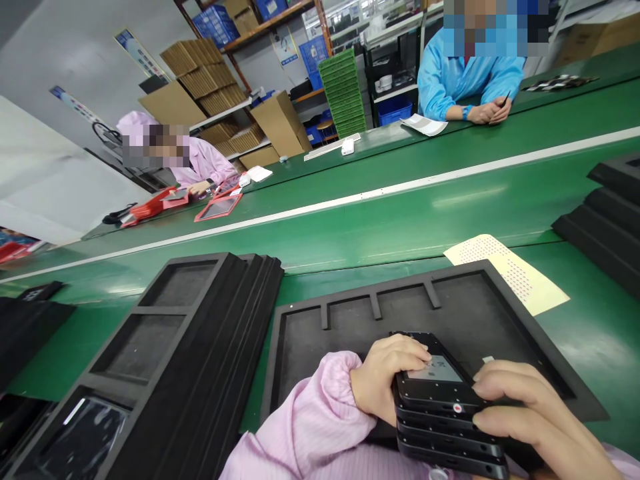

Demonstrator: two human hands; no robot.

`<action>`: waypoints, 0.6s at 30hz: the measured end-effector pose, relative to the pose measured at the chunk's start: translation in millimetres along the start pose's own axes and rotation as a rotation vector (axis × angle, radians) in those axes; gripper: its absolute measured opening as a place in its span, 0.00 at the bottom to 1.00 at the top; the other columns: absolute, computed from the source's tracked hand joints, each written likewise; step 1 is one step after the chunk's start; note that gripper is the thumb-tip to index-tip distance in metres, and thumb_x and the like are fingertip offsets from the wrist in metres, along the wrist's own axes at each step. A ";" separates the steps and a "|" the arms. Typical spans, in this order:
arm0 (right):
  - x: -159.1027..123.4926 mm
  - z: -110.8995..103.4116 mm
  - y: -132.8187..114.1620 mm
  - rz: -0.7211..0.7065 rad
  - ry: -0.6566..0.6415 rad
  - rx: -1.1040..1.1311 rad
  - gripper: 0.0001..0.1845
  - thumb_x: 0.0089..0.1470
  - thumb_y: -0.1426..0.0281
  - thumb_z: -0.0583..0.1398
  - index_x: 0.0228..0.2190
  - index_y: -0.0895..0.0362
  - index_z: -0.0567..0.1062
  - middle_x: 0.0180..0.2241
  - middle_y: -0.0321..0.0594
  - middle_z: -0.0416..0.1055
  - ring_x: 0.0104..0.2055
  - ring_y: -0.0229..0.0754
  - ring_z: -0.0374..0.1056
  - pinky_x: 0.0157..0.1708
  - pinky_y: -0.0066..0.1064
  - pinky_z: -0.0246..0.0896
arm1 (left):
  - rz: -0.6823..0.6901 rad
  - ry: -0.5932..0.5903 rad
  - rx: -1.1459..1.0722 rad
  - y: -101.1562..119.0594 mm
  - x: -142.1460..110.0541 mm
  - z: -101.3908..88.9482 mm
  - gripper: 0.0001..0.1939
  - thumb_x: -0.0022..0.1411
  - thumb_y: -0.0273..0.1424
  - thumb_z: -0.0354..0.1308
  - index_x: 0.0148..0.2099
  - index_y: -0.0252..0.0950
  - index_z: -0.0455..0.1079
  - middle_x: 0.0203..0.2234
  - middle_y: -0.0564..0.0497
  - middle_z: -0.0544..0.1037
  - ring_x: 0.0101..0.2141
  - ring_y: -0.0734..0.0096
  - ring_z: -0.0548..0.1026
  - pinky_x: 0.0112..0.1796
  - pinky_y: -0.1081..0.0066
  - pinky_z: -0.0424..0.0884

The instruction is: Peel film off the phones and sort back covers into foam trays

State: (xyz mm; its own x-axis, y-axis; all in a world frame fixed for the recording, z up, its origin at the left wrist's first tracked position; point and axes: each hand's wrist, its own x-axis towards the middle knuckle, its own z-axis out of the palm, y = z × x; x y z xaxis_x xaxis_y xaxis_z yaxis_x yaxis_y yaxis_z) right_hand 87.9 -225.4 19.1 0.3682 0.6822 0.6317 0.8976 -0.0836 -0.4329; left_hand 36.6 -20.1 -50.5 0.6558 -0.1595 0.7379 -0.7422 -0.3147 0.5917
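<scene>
In front of me is a stack of black phone-like devices [440, 395], with small screws along the edges and a grey label on the top one. A small round red-and-white sticker [457, 408] sits on its near edge. My left hand [383, 377] is wrapped round the stack's left side, fingers on top. At the right end, my right hand [537, 403] grips with curled fingers; its lower part is cut off by the frame. A small white piece [488, 360] shows beside its fingertips; whether it is held is unclear. Beneath lies a black foam tray [305, 353] with dividers.
Stacked black foam trays [200, 373] stand at left, one slot holding a glossy screen-like panel [83, 433]. More foam trays [607, 223] are at far right. Yellow sticker sheets [510, 270] lie behind my tray. Two people [470, 80] sit across the green bench [350, 233].
</scene>
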 end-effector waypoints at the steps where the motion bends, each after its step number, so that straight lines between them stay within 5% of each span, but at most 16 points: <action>1: -0.4 0.0 0.1 -0.011 0.007 -0.005 0.10 0.58 0.61 0.57 0.32 0.55 0.69 0.35 0.40 0.67 0.41 0.36 0.68 0.43 0.20 0.65 | -0.002 0.001 0.004 0.1 -0.2 -0.1 0.15 0.62 0.41 0.51 0.46 0.37 0.61 0.31 0.43 0.76 0.35 0.64 0.77 0.40 0.68 0.73; 13: 6.2 0.4 -2.2 0.010 0.052 -0.037 0.11 0.57 0.60 0.58 0.31 0.55 0.69 0.29 0.38 0.64 0.34 0.37 0.67 0.36 0.22 0.67 | -0.031 0.024 -0.031 -0.9 0.1 0.3 0.15 0.62 0.41 0.51 0.47 0.37 0.61 0.32 0.44 0.76 0.36 0.66 0.77 0.40 0.68 0.73; 18: 3.9 0.1 9.0 -0.009 0.079 -0.050 0.12 0.56 0.57 0.58 0.31 0.54 0.69 0.29 0.39 0.65 0.31 0.39 0.67 0.28 0.24 0.67 | -0.022 0.048 -0.028 -4.0 2.6 -2.6 0.30 0.49 0.55 0.59 0.44 0.37 0.62 0.30 0.44 0.77 0.32 0.63 0.78 0.36 0.69 0.74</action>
State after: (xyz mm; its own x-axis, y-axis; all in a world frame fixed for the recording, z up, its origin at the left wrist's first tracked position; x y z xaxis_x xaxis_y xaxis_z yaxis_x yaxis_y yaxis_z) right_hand 97.4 -223.4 17.6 0.3763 0.6236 0.6852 0.9112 -0.1149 -0.3957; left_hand 40.9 -16.8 -50.0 0.6650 -0.1075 0.7391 -0.7318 -0.2911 0.6162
